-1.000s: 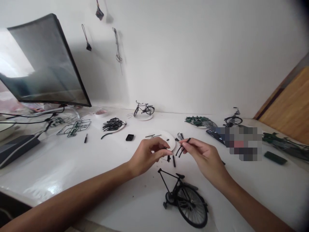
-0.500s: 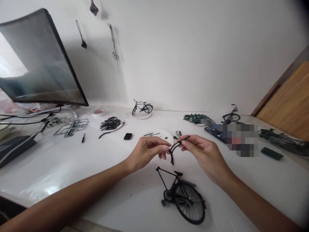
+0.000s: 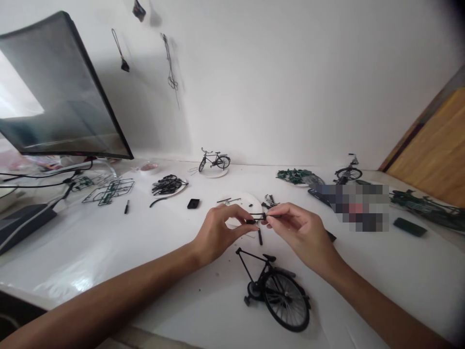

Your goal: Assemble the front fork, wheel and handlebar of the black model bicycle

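Note:
My left hand [image 3: 221,231] and my right hand [image 3: 300,231] meet above the white table, pinching a thin black model bicycle part [image 3: 259,217] between their fingertips. Part of the piece is hidden by my fingers, so its full shape is unclear. Below my hands stands a black model bicycle [image 3: 278,291], with no front wheel showing. A short black rod [image 3: 260,237] lies just under my fingers. Behind my hands is a white plate [image 3: 247,199] holding thin black pieces.
A black tool [image 3: 269,200] lies by the plate. Farther back are plates of black parts [image 3: 167,186] and green parts [image 3: 296,177], plus two finished model bicycles [image 3: 214,160]. A monitor [image 3: 61,87] stands at the left, and green sprue frames [image 3: 109,192] lie near it.
The black part has gone from an arched shape hanging between my hands to a level line between my fingertips. My hands have moved closer together, and the view has shifted slightly.

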`<state>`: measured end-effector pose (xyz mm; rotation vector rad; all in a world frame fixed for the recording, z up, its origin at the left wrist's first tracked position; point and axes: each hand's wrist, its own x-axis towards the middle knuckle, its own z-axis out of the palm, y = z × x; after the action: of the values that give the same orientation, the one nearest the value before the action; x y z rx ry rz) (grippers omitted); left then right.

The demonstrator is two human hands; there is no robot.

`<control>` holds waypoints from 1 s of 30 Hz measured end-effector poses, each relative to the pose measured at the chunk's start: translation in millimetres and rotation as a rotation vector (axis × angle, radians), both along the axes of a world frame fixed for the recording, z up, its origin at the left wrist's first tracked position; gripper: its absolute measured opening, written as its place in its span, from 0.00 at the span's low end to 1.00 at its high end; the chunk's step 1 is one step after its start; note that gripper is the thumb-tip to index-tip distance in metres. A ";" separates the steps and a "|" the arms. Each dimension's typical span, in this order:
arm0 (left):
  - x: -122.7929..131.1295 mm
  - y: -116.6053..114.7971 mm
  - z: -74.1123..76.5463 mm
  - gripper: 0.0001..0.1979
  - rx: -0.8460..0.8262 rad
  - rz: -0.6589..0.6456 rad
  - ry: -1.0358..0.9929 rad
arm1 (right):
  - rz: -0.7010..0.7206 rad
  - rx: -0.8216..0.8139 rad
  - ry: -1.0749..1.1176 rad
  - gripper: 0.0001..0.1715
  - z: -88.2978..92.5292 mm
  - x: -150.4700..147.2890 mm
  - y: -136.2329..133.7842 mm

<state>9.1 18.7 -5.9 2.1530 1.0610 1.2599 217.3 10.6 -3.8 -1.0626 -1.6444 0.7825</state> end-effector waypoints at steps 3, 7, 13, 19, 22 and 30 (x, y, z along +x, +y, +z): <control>-1.1 0.7 0.5 0.11 0.184 0.027 0.081 | -0.044 0.064 -0.013 0.05 1.4 -1.6 -3.0; -4.5 7.5 -1.3 0.07 0.249 0.000 0.101 | -0.083 0.151 -0.008 0.03 4.7 3.7 -3.2; -6.3 12.8 -1.5 0.06 0.253 -0.074 -0.016 | 0.034 0.189 -0.140 0.02 3.3 10.3 -4.3; -2.2 5.6 2.0 0.08 0.333 -0.075 0.031 | 0.030 0.212 -0.219 0.02 1.9 -1.0 -8.7; -2.1 4.6 2.5 0.09 0.415 -0.025 0.081 | 0.014 0.187 -0.204 0.04 1.5 -4.5 -10.3; -2.8 5.3 0.6 0.10 0.466 -0.021 0.099 | 0.108 -0.038 0.017 0.04 7.5 -9.6 -10.5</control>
<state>6.3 23.9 -5.2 2.5819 0.8379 1.5226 207.8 0.0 3.7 -0.9971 -1.6890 0.8943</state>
